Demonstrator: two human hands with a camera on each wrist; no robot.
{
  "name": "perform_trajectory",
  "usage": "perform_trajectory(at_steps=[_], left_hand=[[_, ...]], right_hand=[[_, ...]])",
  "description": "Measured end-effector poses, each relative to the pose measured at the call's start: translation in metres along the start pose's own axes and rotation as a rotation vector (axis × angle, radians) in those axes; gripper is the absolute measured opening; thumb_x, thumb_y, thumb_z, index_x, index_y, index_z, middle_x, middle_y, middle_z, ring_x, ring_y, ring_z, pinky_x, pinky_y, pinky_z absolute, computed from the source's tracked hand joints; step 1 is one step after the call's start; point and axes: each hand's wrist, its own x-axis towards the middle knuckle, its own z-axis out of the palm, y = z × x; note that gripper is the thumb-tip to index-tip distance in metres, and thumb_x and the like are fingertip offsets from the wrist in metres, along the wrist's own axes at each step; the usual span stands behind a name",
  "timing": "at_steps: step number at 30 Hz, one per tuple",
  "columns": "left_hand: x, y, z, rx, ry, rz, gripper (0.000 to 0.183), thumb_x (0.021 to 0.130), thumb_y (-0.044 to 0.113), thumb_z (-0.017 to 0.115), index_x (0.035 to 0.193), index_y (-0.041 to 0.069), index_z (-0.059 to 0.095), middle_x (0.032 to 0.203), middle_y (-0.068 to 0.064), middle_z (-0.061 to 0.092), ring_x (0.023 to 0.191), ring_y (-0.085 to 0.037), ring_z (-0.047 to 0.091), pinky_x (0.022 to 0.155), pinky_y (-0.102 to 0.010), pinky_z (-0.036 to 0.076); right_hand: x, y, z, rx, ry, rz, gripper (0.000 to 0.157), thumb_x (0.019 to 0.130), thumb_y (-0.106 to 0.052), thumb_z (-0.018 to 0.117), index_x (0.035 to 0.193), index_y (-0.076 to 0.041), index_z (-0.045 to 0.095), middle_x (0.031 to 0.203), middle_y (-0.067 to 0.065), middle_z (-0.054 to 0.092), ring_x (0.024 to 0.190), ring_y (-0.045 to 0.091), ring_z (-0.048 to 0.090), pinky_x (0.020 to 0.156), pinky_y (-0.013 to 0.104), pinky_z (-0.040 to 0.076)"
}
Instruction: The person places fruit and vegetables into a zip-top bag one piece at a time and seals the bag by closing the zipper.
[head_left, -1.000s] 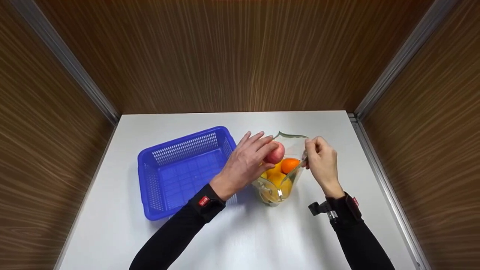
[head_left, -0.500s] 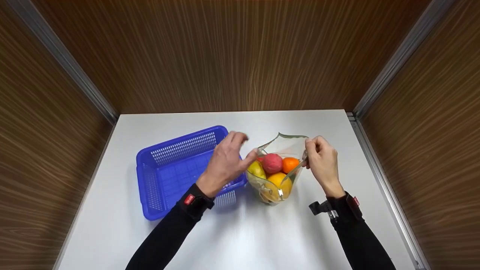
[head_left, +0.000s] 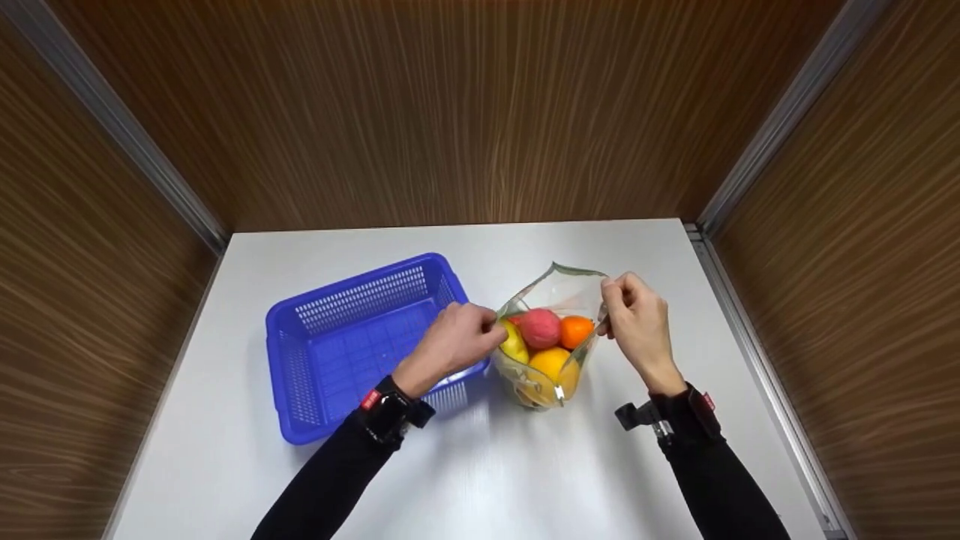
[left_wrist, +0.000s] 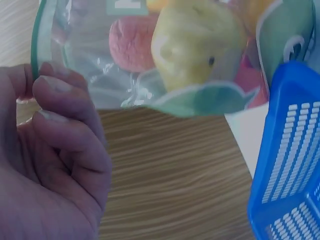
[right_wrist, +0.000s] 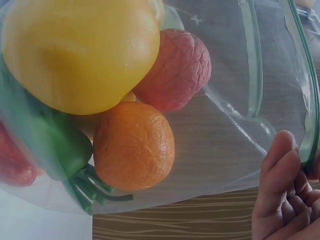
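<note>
A clear zip bag [head_left: 581, 271] with green edges stands on the table, its mouth spread wide. Pinching its left rim is my left hand [head_left: 454, 339], fingers curled, beside the basket. My right hand [head_left: 639, 322] grips the opposite rim. Inside lie a pinkish-red round fruit [head_left: 540, 328], a small orange fruit [head_left: 577, 331], a larger yellow-orange fruit [head_left: 555, 367] and a yellow fruit [head_left: 514, 343]. Through the plastic, the right wrist view also shows a green pepper-like item [right_wrist: 62, 145] and part of something red [right_wrist: 15, 160].
To the bag's left sits a blue plastic basket [head_left: 360, 279] with perforated walls, close against the left hand. Wood-grain panels [head_left: 480, 112] rise behind and on both sides of the white table [head_left: 510, 480].
The left hand released the pinkish-red fruit into the bag, drew back left, then took hold of the bag's left rim. The right hand kept its grip.
</note>
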Motion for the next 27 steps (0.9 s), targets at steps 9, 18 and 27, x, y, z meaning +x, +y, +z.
perform_trajectory(at_steps=[9, 18, 27], left_hand=[[0.015, 0.012, 0.017, -0.271, 0.076, 0.046, 0.030, 0.098, 0.017, 0.057, 0.068, 0.013, 0.061, 0.059, 0.007, 0.058, 0.053, -0.007, 0.053, 0.052, -0.021, 0.043], [0.013, 0.015, 0.036, -0.345, 0.055, 0.115, 0.031, 0.100, 0.022, 0.056, 0.072, 0.010, 0.060, 0.062, 0.005, 0.059, 0.056, -0.005, 0.051, 0.054, -0.021, 0.040], [0.029, -0.005, 0.024, -0.349, 0.242, 0.018, 0.051, 0.108, 0.033, 0.045, 0.072, 0.008, 0.068, 0.065, 0.002, 0.060, 0.062, -0.013, 0.054, 0.061, -0.029, 0.044]], right_hand=[[0.011, 0.011, 0.011, -0.059, -0.058, -0.102, 0.027, 0.106, -0.017, 0.059, 0.083, -0.003, 0.060, 0.062, 0.004, 0.055, 0.047, 0.012, 0.051, 0.045, 0.021, 0.043], [0.018, 0.021, 0.011, -0.116, -0.108, -0.104, 0.024, 0.107, -0.019, 0.057, 0.088, -0.004, 0.059, 0.070, 0.001, 0.050, 0.063, 0.016, 0.046, 0.056, 0.024, 0.035], [0.019, 0.024, 0.007, -0.120, -0.135, -0.074, 0.024, 0.107, -0.018, 0.057, 0.086, -0.005, 0.057, 0.064, 0.001, 0.054, 0.049, 0.013, 0.051, 0.046, 0.022, 0.045]])
